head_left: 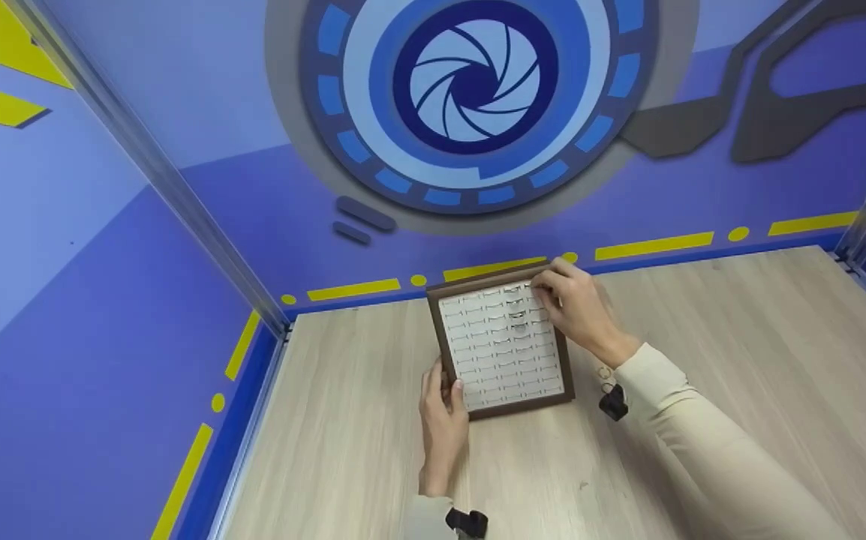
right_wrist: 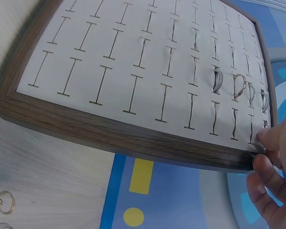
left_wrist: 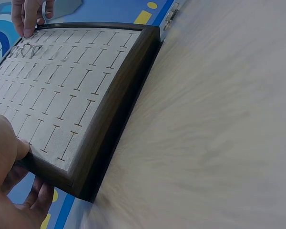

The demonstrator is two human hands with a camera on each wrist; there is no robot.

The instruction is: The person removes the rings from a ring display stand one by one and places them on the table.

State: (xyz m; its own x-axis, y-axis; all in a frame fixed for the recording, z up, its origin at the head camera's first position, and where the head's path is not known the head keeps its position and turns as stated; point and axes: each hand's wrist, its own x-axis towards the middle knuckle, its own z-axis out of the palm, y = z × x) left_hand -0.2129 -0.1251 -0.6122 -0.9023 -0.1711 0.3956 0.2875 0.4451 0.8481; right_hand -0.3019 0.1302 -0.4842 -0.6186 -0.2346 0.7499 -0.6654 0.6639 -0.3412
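A ring display tray [head_left: 504, 349], with a brown wood-look frame and a white slotted pad, is held tilted above the table. My left hand [head_left: 444, 427] grips its lower left corner, thumb on the front and fingers behind. Several rings [right_wrist: 239, 86] stand in slots near the tray's far end. My right hand [head_left: 574, 304] is at the upper right corner. Its fingertips pinch at a corner slot, where a small bit of a ring [right_wrist: 265, 123] shows; the fingers hide the rest. Most other slots hold nothing.
Two loose rings lie on the wood-grain table right of the tray, one a gold ring [right_wrist: 5, 202] with a stone. A blue printed wall [head_left: 373, 255] stands close behind the tray, and another wall [head_left: 88, 360] rises at the left. Both wrists wear black straps [head_left: 613, 403].
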